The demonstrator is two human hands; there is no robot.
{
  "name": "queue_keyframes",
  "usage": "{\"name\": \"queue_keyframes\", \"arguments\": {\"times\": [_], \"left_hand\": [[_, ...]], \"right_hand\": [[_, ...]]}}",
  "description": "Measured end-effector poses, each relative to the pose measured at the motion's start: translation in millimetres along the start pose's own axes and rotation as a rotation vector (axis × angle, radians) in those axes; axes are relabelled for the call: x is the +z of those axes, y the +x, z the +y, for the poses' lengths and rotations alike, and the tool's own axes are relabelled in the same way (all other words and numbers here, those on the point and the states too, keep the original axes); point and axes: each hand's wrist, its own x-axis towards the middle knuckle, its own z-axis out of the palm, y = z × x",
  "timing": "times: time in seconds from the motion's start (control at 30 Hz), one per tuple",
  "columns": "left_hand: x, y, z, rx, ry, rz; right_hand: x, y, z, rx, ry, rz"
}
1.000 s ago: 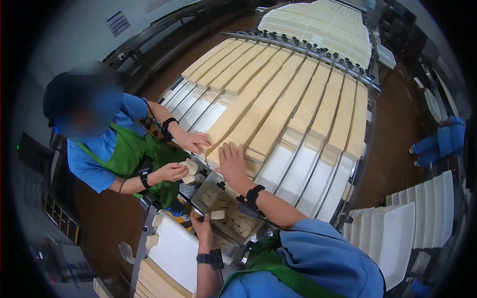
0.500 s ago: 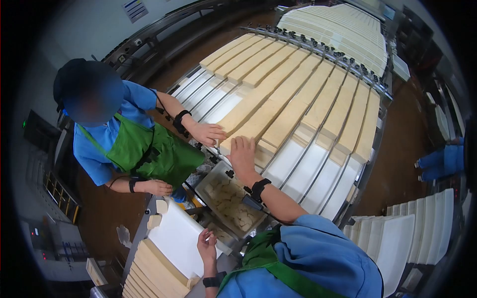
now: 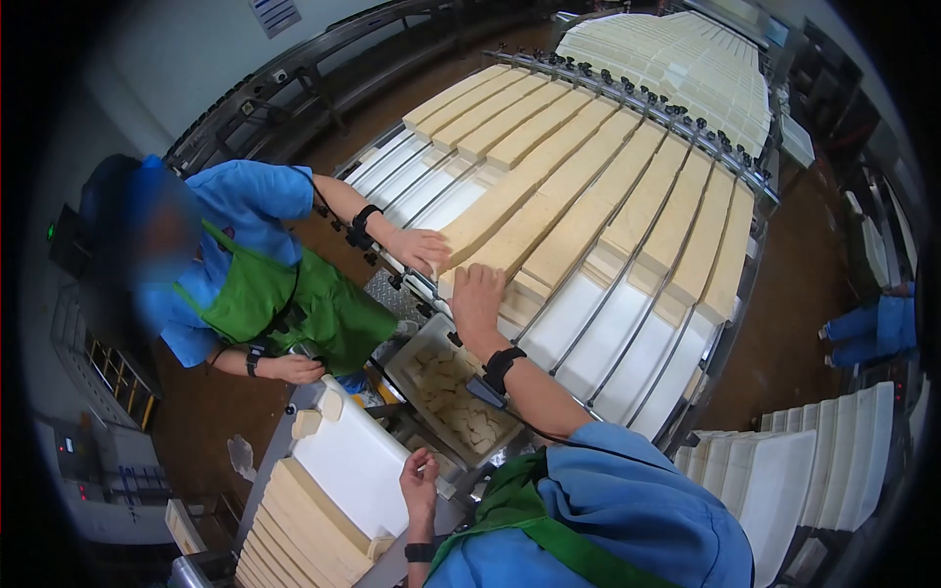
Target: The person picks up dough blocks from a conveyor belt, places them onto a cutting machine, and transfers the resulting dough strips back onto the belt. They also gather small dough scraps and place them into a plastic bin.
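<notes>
Right hand [image 3: 478, 299] on slab [image 3: 522, 227] beside co-worker's hand [image 3: 421, 249]

A pale wall [image 3: 176, 78] with a posted sheet [image 3: 275, 14] above brown floor [image 3: 201, 412].

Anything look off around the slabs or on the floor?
Yes, mildly. A pale, ragged patch on the brown floor, left of the lower slabs: film or spill, can't tell. Also, two small loose pieces sit at the white board's edge, apart from those slabs.
</notes>
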Motion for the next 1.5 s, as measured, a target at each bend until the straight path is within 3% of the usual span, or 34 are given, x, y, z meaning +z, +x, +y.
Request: {"name": "queue_keyframes", "arguments": {"times": [0.13,0.2,0.4,1.0,1.17,1.3,1.37,1.5], "left_hand": [[0,-1,0,-0.002,0.006,-0.007],[-1,-2,-2,0.010,0.017,-0.012],[0,-8,-12,0.014,0.056,-0.025],[-1,-20,-34,-0.022,0.150,-0.053],[7,-28,-30,-0.055,0.112,-0.046],[8,-29,-28,-0.043,0.123,-0.052],[4,-28,-30,-0.041,0.124,-0.045],[-10,-39,-8,-0.003,0.071,0.000]], "right_hand": [[10,-5,6,-0.061,0.100,0.081],[9,-10,17,-0.260,0.019,0.106],[10,-10,27,-0.401,0.104,0.145],[11,1,34,-0.546,0.187,0.023],[5,9,34,-0.555,0.052,-0.114],[12,15,38,-0.617,0.039,-0.101],[5,15,38,-0.591,-0.032,-0.223],[17,13,43,-0.491,0.050,-0.272]]}}
